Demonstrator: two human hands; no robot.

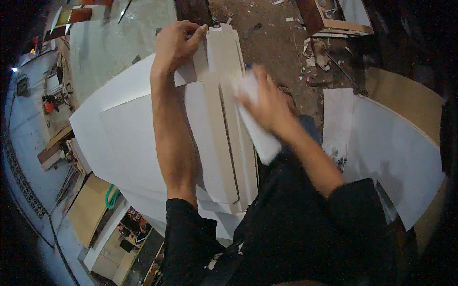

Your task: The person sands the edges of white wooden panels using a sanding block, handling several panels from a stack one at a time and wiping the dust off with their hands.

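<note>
Several large white panels (138, 138) lie stacked in front of me, and long cream strips (220, 124) run along their right side with a dark gap between them. At the far end of the strips is my left hand (177, 45), its fingers curled and thumb and forefinger pinched together; what is between them, if anything, is too small to tell. My right hand (269, 102), blurred by motion, grips a short white board (262, 140). This board is tilted beside the right edge of the strips, and its upper part is partly covered by my fingers.
A pale greenish tabletop (114, 43) extends beyond the panels. Scraps litter the brown floor (272, 40) at the far right, near a wooden box frame (334, 24). White sheets (386, 143) lean at the right. A green coiled cord (111, 197) hangs on a board at lower left.
</note>
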